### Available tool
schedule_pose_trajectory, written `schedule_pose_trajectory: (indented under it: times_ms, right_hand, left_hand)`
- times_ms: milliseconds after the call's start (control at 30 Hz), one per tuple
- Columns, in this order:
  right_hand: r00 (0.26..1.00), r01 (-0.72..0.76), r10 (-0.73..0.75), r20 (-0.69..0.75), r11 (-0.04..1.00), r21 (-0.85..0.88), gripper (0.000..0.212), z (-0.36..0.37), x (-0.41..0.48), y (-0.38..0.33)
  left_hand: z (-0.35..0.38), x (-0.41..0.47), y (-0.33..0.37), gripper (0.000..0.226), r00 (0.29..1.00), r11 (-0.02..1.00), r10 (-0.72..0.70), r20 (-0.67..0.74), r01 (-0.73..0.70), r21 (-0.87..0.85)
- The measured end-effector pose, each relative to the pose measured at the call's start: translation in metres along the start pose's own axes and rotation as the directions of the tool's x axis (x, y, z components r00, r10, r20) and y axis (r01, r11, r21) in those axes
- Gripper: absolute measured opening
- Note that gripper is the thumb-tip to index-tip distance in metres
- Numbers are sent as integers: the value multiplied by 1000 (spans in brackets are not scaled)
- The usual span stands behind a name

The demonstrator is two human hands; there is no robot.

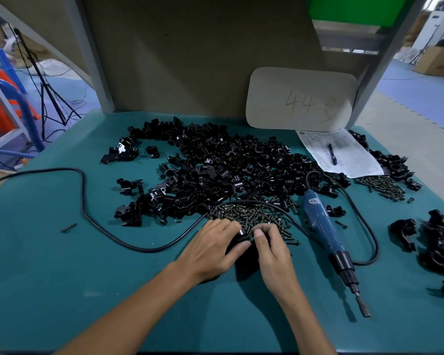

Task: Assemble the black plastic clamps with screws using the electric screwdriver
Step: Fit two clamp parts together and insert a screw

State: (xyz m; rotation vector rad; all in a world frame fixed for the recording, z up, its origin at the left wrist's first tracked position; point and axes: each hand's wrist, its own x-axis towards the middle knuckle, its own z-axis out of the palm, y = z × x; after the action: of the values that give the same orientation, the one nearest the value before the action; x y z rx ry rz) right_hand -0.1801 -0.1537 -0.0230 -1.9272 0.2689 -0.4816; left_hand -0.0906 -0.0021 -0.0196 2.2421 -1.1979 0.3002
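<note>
While your left hand (215, 249) grips a black clamp (242, 238) at the near edge of the screws (251, 213), your right hand (269, 248) pinches it too (fingers curled), and the screwdriver (323, 226) lies untouched to the right.

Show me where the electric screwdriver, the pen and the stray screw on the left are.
electric screwdriver (321, 221): head view, on its blue handle.
pen (332, 155): head view, on the middle of its barrel.
stray screw (69, 228): head view, on its shank.
</note>
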Motion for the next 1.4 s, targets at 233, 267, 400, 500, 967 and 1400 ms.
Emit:
schedule_pose_trajectory:
  times_ms: [233, 267, 400, 500, 967, 1400]
  right_hand:
    - [1000, 15, -14, -8, 994, 104, 10, 1, 2, -1]
    - [1000, 18, -18, -5, 994, 105, 11, 2, 2, -1]
    - [1000, 19, -20, 14, 993, 117, 13, 1, 2, 2]
    - [1000, -1, -2, 15, 987, 161, 17, 1, 2, 4]
    - [999, 0, -3, -54, 999, -53, 15, 4, 1, 3]
    - [1000, -29, 29, 0, 997, -74, 27, 3, 3, 1]
  left_hand:
    - [0, 0, -1, 28, 1000, 999, -11, -23, 12, 41]
    - [1, 0, 0, 27, 1000, 999, -6, -23, 7, 47]
    - [1, 1, 0, 25, 1000, 999, -2, -26, 4, 49]
    - [1, 1, 0, 27, 1000, 999, -4, -26, 5, 51]
    - [-2, 1, 3, 22, 997, 993, 57, -49, -52, 111]
    - [-4, 1, 5, 25, 996, 990, 67, -52, -60, 126]
